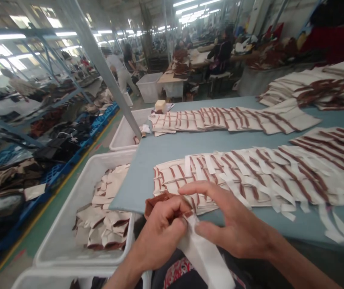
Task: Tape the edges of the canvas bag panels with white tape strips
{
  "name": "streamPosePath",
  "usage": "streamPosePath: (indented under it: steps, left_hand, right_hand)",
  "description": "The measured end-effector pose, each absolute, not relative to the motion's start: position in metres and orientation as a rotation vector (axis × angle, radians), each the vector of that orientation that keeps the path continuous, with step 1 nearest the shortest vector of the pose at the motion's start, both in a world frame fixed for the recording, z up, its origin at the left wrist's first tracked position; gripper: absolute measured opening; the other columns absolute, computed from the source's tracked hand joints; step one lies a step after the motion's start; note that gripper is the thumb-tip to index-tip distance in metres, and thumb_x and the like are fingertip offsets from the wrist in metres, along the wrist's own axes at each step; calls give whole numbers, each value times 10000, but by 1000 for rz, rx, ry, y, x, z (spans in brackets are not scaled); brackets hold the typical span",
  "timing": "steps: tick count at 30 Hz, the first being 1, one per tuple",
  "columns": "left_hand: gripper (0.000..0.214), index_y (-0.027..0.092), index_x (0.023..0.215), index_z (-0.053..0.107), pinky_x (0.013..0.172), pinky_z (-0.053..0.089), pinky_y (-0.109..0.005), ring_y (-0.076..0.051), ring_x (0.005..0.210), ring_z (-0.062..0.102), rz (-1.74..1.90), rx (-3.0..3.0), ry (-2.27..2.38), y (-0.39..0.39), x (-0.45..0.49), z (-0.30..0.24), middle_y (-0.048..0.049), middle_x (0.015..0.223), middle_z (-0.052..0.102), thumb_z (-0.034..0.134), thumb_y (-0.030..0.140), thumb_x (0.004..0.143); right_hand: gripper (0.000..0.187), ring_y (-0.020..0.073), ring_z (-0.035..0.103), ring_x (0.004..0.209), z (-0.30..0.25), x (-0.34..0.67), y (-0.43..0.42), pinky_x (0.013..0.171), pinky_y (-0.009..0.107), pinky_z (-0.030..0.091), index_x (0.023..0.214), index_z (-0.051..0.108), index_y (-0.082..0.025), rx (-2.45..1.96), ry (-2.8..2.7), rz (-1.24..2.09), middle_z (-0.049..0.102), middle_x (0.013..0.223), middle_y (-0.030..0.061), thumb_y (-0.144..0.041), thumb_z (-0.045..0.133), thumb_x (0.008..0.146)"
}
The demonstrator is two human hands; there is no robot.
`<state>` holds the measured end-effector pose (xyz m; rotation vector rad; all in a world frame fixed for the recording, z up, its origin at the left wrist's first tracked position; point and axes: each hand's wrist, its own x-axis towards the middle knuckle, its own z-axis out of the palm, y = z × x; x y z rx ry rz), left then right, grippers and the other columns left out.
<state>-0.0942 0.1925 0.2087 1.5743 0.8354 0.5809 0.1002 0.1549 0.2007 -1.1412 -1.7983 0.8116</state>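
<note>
In the lower middle, my left hand (165, 230) is closed around a small folded brown fabric piece (156, 202), pinching it near the top of a white strip (209, 257). The strip hangs down towards my lap. My right hand (238, 220) is on the other side, its thumb and index finger spread apart around the strip's upper end. Its thumb tip is close to the strip; whether they touch I cannot tell. Just beyond both hands, a row of overlapping cream pieces with brown edges (172, 172) lies on the blue-grey table (174, 144), several with white strips on them.
A second row of cream pieces (202, 120) lies farther back, with taller stacks (304, 86) at right. Left of the table stands a white bin (84, 168) holding cream pieces. A metal post (108, 64) rises at the table's left corner. People work in the background.
</note>
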Motion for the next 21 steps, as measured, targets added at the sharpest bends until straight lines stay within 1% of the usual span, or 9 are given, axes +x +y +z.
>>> streamPosePath:
  steps: [2, 4, 5, 6, 7, 10, 12, 16, 21]
  left_hand:
    - [99, 192, 683, 521, 593, 347, -239, -128, 642, 451, 578, 1649, 851, 191, -92, 214, 25, 670, 525, 467, 144, 751]
    - [120, 193, 690, 544, 587, 339, -236, -127, 641, 463, 582, 1728, 899, 189, -93, 217, 28, 672, 544, 484, 123, 768]
    - [127, 193, 698, 558, 590, 340, -236, -129, 648, 474, 581, 1761, 933, 188, -94, 217, 27, 678, 557, 497, 114, 776]
    - [132, 195, 709, 572, 598, 347, -237, -134, 660, 489, 578, 1786, 968, 187, -95, 216, 24, 688, 573, 508, 107, 784]
    - [137, 196, 723, 584, 604, 354, -239, -139, 672, 502, 574, 1801, 1005, 186, -96, 215, 21, 698, 587, 514, 102, 793]
    - [147, 202, 766, 584, 615, 376, -239, -144, 687, 528, 574, 1797, 1081, 184, -98, 210, 19, 719, 604, 505, 84, 805]
    - [162, 206, 783, 560, 613, 384, -236, -133, 668, 524, 604, 1771, 1087, 185, -96, 207, 30, 715, 584, 484, 63, 793]
    - [203, 210, 813, 549, 583, 387, -223, -113, 624, 507, 675, 1801, 1043, 186, -91, 200, 50, 694, 540, 452, 34, 782]
    - [252, 224, 895, 570, 613, 429, -211, -101, 636, 585, 886, 2099, 889, 189, -86, 187, 42, 746, 628, 455, 5, 842]
  right_hand:
    - [395, 228, 599, 1106, 206, 101, 165, 996, 385, 444, 1224, 586, -186, -982, -1932, 795, 679, 1194, 91, -179, 616, 830]
    - [202, 207, 590, 931, 206, 101, 173, 926, 375, 440, 1037, 621, -179, -927, -1999, 723, 678, 962, 51, -206, 632, 837]
    - [102, 190, 565, 842, 205, 101, 177, 885, 364, 428, 928, 612, -183, -939, -2019, 684, 642, 847, 20, -210, 639, 834]
    - [67, 172, 531, 771, 204, 101, 179, 836, 345, 411, 836, 584, -189, -970, -2039, 659, 593, 760, -8, -208, 648, 827]
    - [116, 156, 500, 720, 202, 101, 181, 781, 322, 387, 774, 549, -194, -1009, -2062, 656, 550, 705, -28, -204, 655, 822]
    - [224, 127, 458, 665, 197, 104, 182, 645, 280, 282, 706, 488, -196, -1129, -2155, 735, 518, 676, -45, -206, 672, 833]
    - [268, 119, 442, 657, 196, 106, 182, 619, 280, 238, 684, 458, -195, -1175, -2207, 791, 507, 669, -47, -212, 671, 845]
    - [252, 116, 453, 663, 196, 111, 181, 629, 269, 259, 686, 454, -193, -1221, -2148, 919, 502, 671, -47, -215, 645, 849]
    - [210, 112, 436, 646, 194, 111, 182, 635, 258, 305, 674, 461, -191, -1227, -1956, 1112, 481, 655, -51, -207, 611, 820]
